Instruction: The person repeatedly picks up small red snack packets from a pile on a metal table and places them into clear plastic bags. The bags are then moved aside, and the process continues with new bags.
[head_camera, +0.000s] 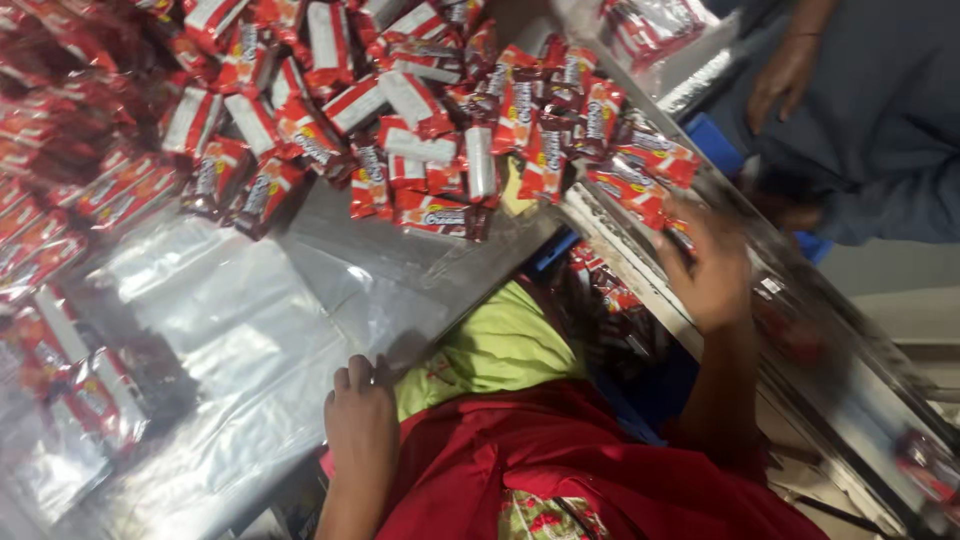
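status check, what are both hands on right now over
Left hand resting on clear plastic sheet. Right hand on red snack packets at conveyor rail. Packet pile heaped ahead. Another person's hand far side.

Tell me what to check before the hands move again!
1. Left hand on the clear plastic sheet: ok, its fingers rest on the sheet's edge.
2. Right hand at the metal conveyor rail: ok, it reaches over it.
3. Right hand holding a packet: cannot tell, blurred.
4. Pile of red snack packets on the table: ok, heaped near the edge.
5. Another person's hand clear of the right hand: ok, apart.
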